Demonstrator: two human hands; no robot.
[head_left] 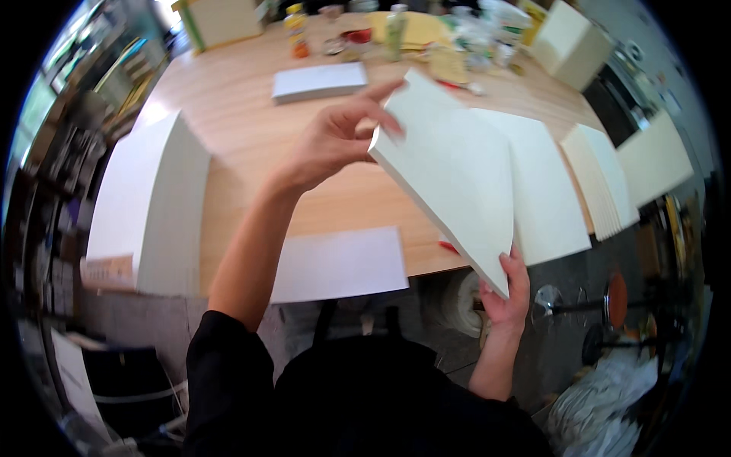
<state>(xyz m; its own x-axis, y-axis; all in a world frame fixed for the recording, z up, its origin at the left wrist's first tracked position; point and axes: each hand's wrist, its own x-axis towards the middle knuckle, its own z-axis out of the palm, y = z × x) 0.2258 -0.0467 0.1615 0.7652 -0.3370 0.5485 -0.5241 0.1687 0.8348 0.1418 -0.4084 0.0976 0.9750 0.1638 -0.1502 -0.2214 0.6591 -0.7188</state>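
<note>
- Our right grip (509,293) is closed on a paper block (457,167) at its five o'clock corner; our left grip (331,141) curls half-spread at its ten o'clock edge, and we cannot tell whether it pinches.
- We see the block thick, off-white and plain-faced, tilted above the wooden tabletop (343,194).
- Around it lie white paper (547,183) at three o'clock, a white sheet (343,263) at eight, a tall stack (129,198) at nine.
</note>
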